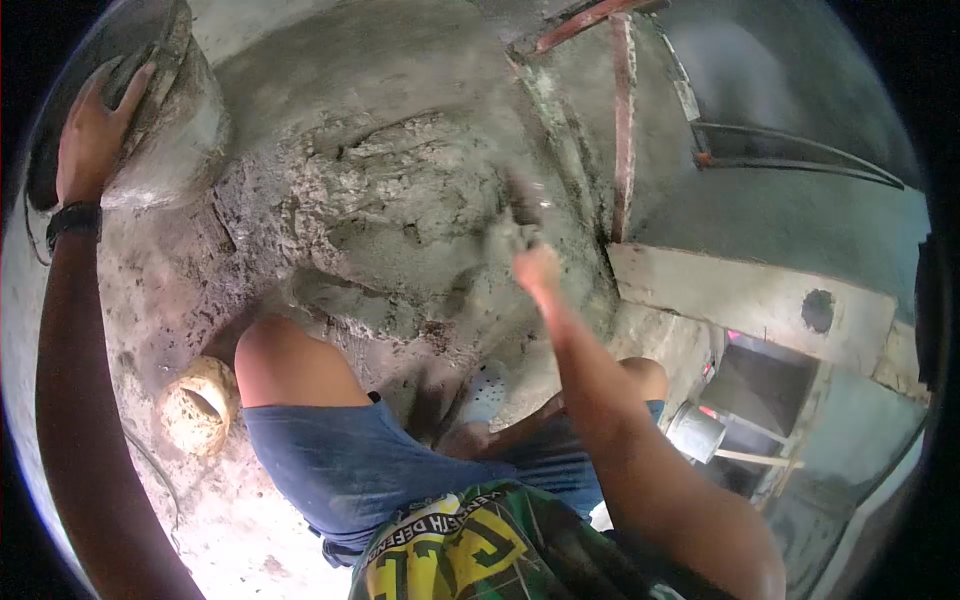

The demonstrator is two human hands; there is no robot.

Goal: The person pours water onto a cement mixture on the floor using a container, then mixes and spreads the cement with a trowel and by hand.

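My left hand (92, 135) rests with its fingers spread on the edge of a cement-crusted bucket (185, 130) at the upper left. A dark band is on that wrist. In the middle, my right hand (537, 270) is closed around the handle of a trowel (525, 200), smeared by motion. The trowel is at the right side of a rough heap of wet grey mortar (400, 190) spread on the floor. Between my knees lies the lower edge of the mortar, lumpy and cut into.
A mortar-caked round container (198, 405) stands by my left knee. On the right, a wooden board (750, 295) with a dark hole borders the floor, near a whitish bucket (695, 432). A reddish wooden bar (622, 130) rises beyond the mortar. My foot wears a light clog (486, 390).
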